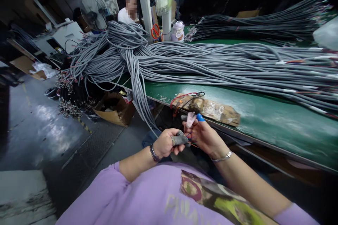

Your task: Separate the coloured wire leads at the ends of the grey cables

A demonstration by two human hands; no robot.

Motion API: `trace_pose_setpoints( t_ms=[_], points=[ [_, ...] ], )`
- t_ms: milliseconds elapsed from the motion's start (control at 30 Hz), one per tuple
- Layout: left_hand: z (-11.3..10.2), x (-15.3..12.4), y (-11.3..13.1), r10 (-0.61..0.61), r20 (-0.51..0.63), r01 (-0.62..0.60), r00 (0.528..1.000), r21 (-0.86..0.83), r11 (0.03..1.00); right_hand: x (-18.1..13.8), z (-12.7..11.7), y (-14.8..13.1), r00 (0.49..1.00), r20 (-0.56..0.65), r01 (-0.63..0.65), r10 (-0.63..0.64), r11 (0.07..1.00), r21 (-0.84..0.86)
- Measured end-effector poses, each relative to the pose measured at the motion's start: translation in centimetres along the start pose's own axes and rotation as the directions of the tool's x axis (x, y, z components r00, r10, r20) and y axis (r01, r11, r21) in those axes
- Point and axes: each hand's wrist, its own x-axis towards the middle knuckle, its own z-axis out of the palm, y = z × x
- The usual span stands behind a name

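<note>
My left hand (170,143) is closed around the end of a grey cable, its thumb wrapped in a dark grey cover. Thin coloured wires (194,144) come out past its fingertips toward the right. My right hand (207,137) is beside it, palm turned up, with a blue cover (200,117) on one fingertip and a pale pink wrap (190,119) on another finger. Its fingers are apart and bent near the thin wires; whether they touch them is hard to see. A bundle of grey cables (136,88) hangs over the table edge just left of my hands.
Long grey cables (211,59) lie across the green table (266,116). At its front edge is a taped wooden block (219,110) with red and black leads. Black cables (250,28) lie behind. A cardboard box (113,110) stands below left; a person (128,10) is farther back.
</note>
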Motion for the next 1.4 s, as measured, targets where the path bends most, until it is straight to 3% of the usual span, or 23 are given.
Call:
trace_pose_setpoints(
  t_ms=[167, 300, 467, 633, 933, 1400],
  points=[
    [1.2, -0.4, -0.3, 0.072, -0.144, -0.072, 0.987, 0.003, 0.997, 0.0, 0.1, 0.2, 0.996, -0.036, 0.083, -0.087, 0.991, -0.108],
    [1.4, -0.3, -0.2, 0.047, -0.151, -0.047, 0.987, 0.005, 0.999, 0.2, 0.1, 0.2, 0.995, -0.044, 0.086, -0.091, 0.991, -0.102],
    [1.2, -0.2, 0.1, 0.033, -0.146, -0.035, 0.989, -0.013, 0.999, 0.8, 0.0, -0.2, 0.999, -0.039, -0.002, -0.001, 0.998, -0.058],
    [1.0, 0.4, 0.0, 0.018, -0.133, -0.018, 0.991, 0.0, 1.0, 1.0, 0.4, -0.1, 0.993, -0.106, 0.045, -0.043, 0.999, 0.015],
    [1.0, 0.3, -0.2, 0.015, -0.145, -0.01, 0.989, 0.031, 0.999, 0.6, 0.6, 0.1, 0.997, -0.055, 0.056, -0.055, 0.998, 0.008],
    [2.7, -0.2, -1.2, 0.142, -0.304, -0.154, 0.942, -0.014, 0.988, 0.0, 0.3, 0.0, 0.996, -0.053, 0.072, -0.076, 0.994, -0.078]
  ],
)
